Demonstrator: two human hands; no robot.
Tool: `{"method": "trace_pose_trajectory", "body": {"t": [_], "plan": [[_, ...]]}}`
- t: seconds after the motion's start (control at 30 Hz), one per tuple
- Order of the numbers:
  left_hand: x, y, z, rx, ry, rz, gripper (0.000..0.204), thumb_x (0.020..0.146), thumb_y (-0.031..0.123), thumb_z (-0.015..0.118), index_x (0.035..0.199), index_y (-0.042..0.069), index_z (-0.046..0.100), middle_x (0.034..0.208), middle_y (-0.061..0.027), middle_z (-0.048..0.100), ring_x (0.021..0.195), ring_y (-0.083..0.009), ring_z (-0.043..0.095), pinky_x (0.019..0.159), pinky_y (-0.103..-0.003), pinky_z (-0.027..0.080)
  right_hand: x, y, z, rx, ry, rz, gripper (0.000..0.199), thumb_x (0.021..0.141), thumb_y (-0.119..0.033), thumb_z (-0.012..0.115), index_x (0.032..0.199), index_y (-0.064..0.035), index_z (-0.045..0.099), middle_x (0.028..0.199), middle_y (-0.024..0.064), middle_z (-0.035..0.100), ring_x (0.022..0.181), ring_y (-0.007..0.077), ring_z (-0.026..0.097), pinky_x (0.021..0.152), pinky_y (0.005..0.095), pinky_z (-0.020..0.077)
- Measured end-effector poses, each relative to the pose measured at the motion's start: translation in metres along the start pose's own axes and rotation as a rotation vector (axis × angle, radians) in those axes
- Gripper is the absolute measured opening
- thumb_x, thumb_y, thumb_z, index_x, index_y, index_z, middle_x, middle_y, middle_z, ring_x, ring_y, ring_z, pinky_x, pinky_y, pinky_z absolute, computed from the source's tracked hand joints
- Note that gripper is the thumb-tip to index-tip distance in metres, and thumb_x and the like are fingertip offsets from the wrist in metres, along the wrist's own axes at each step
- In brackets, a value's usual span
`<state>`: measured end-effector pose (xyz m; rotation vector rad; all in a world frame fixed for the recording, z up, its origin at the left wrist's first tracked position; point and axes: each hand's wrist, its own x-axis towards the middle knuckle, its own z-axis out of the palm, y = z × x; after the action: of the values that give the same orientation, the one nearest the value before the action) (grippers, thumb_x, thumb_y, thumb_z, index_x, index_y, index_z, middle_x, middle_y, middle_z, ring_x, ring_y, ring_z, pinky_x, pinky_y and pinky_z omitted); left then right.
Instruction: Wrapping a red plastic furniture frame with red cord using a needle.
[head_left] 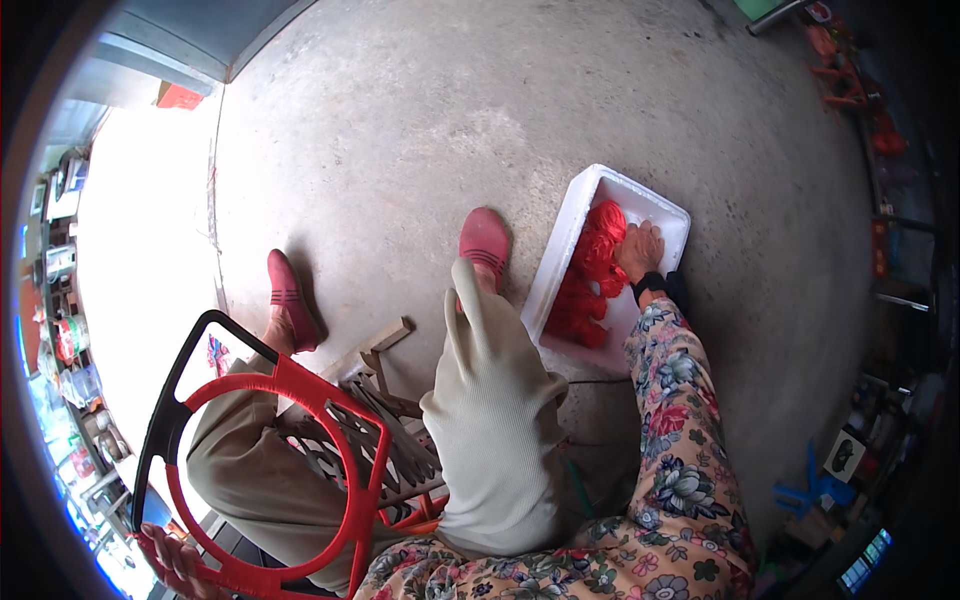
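My left hand [170,562], at the lower left, is closed round the lower corner of a frame [352,478]. The frame is a rounded rectangle with a ring inside it, mostly red with a black stretch at the far left, and it rests across my left leg. My right hand [640,252] is down inside a white foam box [560,240] on the floor. Its fingers curl downward beside bundles of red cord [600,240]; the fingertips are hidden, so what they grip does not show. A beige ribbed cloth [495,420] covers my right knee.
Beside my left leg stands a low wooden piece with dark straps [385,365]. My shoes [485,238] are on the concrete floor [400,120]. Crowded shelves [85,400] line the left; a blue object [812,490] and other goods lie at the right.
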<state>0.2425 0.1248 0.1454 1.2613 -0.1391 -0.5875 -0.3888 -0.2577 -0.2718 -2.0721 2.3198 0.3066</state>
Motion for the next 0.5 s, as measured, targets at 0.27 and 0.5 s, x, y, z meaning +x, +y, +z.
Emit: {"method": "trace_pose_trajectory", "body": {"t": [0.27, 0.5], "plan": [[-0.002, 0.010, 0.000, -0.276, -0.495, -0.355, 0.047, 0.104, 0.029, 0.028, 0.130, -0.008, 0.040, 0.070, -0.0041, 0.042, 0.047, -0.0087, 0.028, 0.044, -0.025, 0.026, -0.067, 0.005, -0.133, 1.098, -0.038, 0.076, 0.040, 0.077, -0.022, 0.071, 0.106, 0.0021, 0.059, 0.081, 0.0097, 0.064, 0.073, 0.0170, 0.059, 0.069, 0.0299, 0.0490], [-0.033, -0.018, 0.076, -0.414, -0.778, -0.416, 0.042, 0.103, 0.030, 0.030, 0.118, -0.007, 0.044, 0.072, -0.0029, 0.037, 0.052, -0.0104, 0.030, 0.046, -0.026, 0.029, -0.146, -0.032, -0.298, 1.796, -0.178, -0.225, 0.033, 0.086, -0.018, 0.066, 0.109, 0.0019, 0.055, 0.082, 0.0019, 0.058, 0.072, 0.0091, 0.052, 0.070, 0.0242, 0.0453]]}}
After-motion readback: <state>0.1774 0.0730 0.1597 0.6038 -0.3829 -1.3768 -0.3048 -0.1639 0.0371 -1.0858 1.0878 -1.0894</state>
